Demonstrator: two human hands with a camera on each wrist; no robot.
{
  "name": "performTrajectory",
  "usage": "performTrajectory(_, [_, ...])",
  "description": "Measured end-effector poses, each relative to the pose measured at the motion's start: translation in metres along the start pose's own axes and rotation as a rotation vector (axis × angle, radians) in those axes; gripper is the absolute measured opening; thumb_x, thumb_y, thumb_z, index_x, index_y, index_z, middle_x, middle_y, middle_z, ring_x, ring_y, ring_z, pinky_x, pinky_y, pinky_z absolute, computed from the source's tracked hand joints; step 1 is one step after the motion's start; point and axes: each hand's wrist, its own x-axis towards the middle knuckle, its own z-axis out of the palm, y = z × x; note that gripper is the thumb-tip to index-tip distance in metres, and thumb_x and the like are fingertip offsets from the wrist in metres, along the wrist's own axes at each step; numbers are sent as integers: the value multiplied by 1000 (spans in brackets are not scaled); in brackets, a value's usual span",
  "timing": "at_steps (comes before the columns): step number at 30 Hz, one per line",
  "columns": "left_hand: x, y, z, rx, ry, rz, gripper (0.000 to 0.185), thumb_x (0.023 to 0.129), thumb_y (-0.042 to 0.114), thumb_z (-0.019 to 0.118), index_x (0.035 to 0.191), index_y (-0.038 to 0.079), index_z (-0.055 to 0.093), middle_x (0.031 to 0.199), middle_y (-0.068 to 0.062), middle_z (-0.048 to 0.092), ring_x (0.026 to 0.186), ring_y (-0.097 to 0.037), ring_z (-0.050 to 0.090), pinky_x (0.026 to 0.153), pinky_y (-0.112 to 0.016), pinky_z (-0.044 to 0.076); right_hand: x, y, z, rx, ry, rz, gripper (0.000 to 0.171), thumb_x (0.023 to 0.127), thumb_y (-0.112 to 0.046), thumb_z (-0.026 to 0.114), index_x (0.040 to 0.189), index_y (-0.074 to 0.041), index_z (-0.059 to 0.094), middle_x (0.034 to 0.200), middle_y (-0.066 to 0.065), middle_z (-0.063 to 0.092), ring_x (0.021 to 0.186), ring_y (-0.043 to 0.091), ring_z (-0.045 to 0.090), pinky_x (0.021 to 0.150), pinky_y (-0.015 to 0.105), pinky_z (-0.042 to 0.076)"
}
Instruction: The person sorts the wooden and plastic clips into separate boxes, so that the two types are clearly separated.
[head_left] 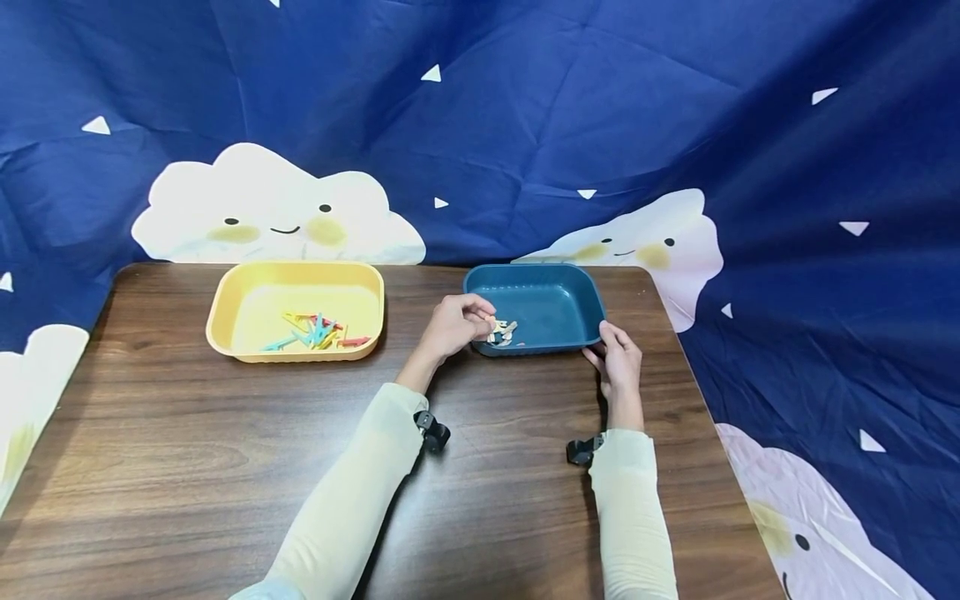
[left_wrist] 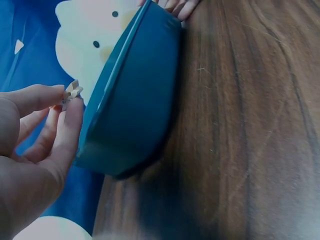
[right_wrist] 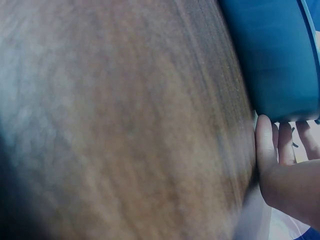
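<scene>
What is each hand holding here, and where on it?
The left hand pinches a small pale clip by one end between fingertips. The right hand rests against the blue tray at its near right corner.

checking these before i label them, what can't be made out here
- Head view: the small pale piece pinched by the left hand is too small to identify.
- Head view: the pile of pieces in the yellow tray is too small to count.
- Right wrist view: the right hand is cut off by the frame edge; the blue tray hides its fingertips.
</scene>
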Motion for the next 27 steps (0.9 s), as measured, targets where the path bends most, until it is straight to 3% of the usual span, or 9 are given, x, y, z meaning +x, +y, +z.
performTrajectory(10, [17,4,1,266,38,52,17,82,-1,73,99,-1,75,82,-5,71,69,-13,65,69,-26,55,0,1,3,-9,0,-1,43,101,-27,65,135,-2,61,123,6,59,101,13,65,96,37,53])
performTrajectory(18, [30,4,7,333,41,40,17,88,0,69,103,0,75,86,-3,71,75,-15,65,74,-28,55,0,2,1,-3,7,4,46,100,-28,66,138,-2,59,128,7,58,102,13,65,98,37,52])
performTrajectory(27, [45,2,10,411,47,52,17,85,-1,70,101,3,76,90,-4,71,83,-16,65,78,-28,53,-1,2,-1,-3,11,5,50,100,-29,66,141,-1,58,133,10,57,104,15,65,96,35,54])
